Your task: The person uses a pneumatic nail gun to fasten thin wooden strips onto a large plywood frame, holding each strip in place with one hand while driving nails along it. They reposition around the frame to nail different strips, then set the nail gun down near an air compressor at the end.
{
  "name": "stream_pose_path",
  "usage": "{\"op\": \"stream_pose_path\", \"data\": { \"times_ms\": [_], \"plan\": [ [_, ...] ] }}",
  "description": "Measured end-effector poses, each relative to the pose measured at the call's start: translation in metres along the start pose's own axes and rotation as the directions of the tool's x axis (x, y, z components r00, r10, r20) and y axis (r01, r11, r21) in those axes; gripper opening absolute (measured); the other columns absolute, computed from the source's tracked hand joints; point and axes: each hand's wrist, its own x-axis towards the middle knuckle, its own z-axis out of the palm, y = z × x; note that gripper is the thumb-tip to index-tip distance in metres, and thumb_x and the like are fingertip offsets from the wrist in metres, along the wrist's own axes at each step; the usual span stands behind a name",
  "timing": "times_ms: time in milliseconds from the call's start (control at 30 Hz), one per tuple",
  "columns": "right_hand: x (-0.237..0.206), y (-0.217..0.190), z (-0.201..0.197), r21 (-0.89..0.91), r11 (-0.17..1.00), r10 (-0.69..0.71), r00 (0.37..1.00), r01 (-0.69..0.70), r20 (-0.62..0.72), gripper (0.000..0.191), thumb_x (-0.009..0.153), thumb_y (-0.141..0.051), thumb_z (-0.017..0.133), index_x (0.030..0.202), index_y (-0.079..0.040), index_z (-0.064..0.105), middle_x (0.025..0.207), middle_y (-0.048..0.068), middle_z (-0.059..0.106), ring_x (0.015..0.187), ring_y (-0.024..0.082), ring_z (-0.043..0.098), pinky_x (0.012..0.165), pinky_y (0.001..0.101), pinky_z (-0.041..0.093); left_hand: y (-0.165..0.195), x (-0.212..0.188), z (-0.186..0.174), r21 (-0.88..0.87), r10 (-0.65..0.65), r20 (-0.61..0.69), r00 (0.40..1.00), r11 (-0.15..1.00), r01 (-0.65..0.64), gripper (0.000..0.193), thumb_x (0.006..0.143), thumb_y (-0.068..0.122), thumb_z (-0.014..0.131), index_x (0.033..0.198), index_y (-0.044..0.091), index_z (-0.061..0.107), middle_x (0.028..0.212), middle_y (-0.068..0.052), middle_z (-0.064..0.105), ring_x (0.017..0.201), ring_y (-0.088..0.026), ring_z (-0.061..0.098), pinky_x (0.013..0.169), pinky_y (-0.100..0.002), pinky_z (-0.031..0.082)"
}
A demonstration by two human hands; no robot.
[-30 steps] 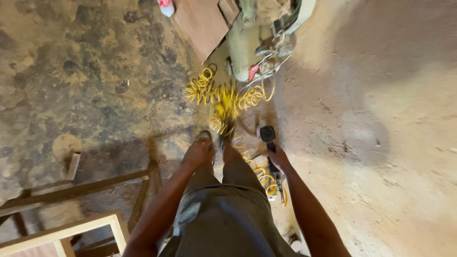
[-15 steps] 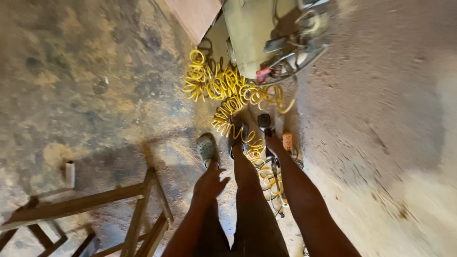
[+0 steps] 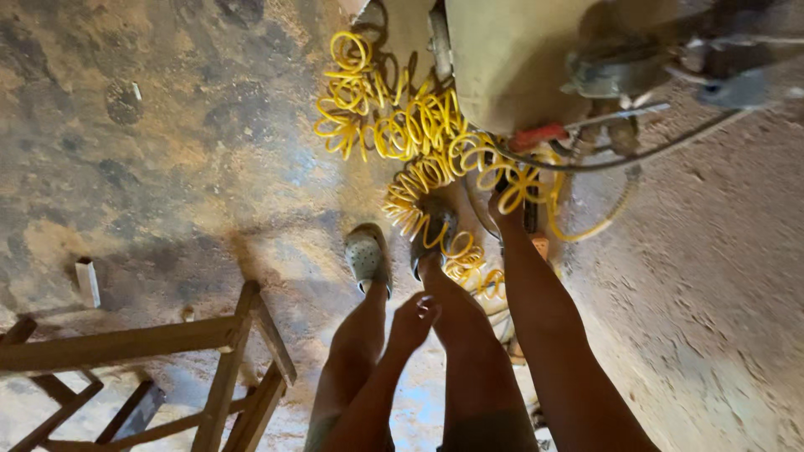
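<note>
The coiled yellow plastic air hose (image 3: 419, 142) lies heaped on the dusty floor just below the beige metal compressor tank (image 3: 511, 59), its length trailing toward the feet. The right hand (image 3: 507, 201) reaches into its loops, grip hidden; the left hand (image 3: 414, 314) hangs loosely curled, empty, nearer the feet.

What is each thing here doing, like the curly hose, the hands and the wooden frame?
Yellow coiled hose: tangled in a heap on the floor.
Right hand: reaching down into the hose coils.
Left hand: empty, hanging by the knee.
Wooden frame: standing on the floor.
Small wood block: upright.
</note>
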Motion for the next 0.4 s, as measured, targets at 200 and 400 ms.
{"op": "stream_pose_path", "data": {
  "times_ms": [200,400],
  "plan": [
    [0.017,0.012,0.047,0.034,0.992,-0.117,0.990,0.120,-0.079,0.047,0.087,-0.017,0.067,0.129,-0.001,0.056,0.117,0.027,0.066,0.111,0.047,0.061,0.094,0.0540,0.050,0.017,0.007,-0.007,0.031,-0.072,0.051,0.996,0.997,0.071,0.041,0.090,0.025,0.076,0.123,0.002,0.068,0.105,-0.014,0.077,0.094,-0.023,0.077,0.080,-0.034,0.060],
    [0.012,0.037,0.076,0.144,0.968,-0.187,0.975,0.203,-0.117,0.042,0.083,-0.019,0.073,0.118,0.001,0.062,0.111,0.024,0.067,0.107,0.046,0.063,0.089,0.0521,0.052,0.032,0.005,-0.017,-0.001,-0.065,0.056,0.996,0.998,0.065,0.041,0.089,0.026,0.074,0.122,0.003,0.068,0.104,-0.015,0.077,0.093,-0.025,0.077,0.079,-0.035,0.061]
  ]
}}
